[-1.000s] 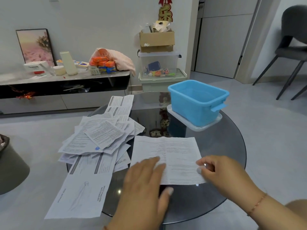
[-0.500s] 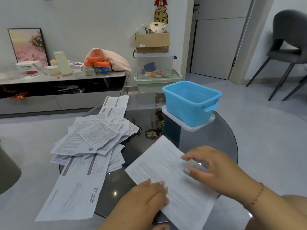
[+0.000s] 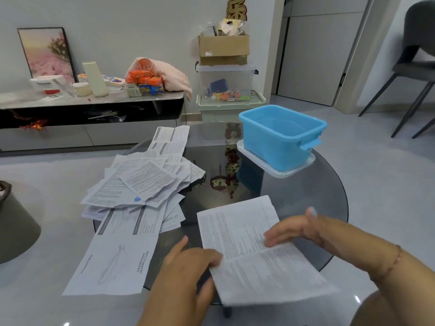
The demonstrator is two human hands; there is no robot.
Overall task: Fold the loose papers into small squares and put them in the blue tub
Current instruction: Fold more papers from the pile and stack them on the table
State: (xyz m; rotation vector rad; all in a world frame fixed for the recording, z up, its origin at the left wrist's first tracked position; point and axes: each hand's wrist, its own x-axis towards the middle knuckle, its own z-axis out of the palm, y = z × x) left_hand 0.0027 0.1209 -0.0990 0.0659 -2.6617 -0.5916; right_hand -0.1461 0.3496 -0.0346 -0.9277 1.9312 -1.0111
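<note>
Over table rim [image 3: 339, 234]: paper [image 3: 256, 250] edge.

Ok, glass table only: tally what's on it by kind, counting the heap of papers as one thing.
Blue tub: 1
Clear lid under the tub: 1
Paper heap: 1
Separate sheet lying apart from the heap: 1
Total: 4

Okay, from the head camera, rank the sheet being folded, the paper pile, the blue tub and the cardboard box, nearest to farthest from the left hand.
1. Sheet being folded: under the left hand, front centre.
2. Paper pile: left side of table.
3. Blue tub: far right of table.
4. Cardboard box: on the stacked bins by the wall.
</note>
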